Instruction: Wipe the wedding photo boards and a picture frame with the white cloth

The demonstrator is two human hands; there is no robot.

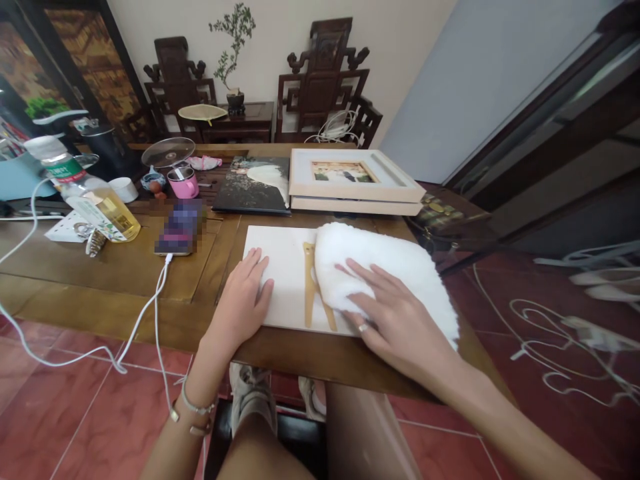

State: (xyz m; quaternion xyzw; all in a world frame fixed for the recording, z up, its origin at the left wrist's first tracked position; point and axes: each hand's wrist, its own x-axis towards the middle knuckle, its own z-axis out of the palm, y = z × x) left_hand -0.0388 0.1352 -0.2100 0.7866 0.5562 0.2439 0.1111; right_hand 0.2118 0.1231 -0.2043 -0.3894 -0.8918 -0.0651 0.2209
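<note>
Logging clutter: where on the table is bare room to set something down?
Bare wood lies between the phone and left hand, and in front of the bottle, left of the phone's cable. It is crowded around the pink mug, by the picture frames at the back, and front right with the board and cloth.

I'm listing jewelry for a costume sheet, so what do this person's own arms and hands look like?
Both bare forearms show no sleeves. The left hand has a thin, silvery bracelet at the wrist, plus metal jewelry with shiny, gold-toned ends. The right hand wears a narrow, silvery ring, apparently on the thumb.
</note>
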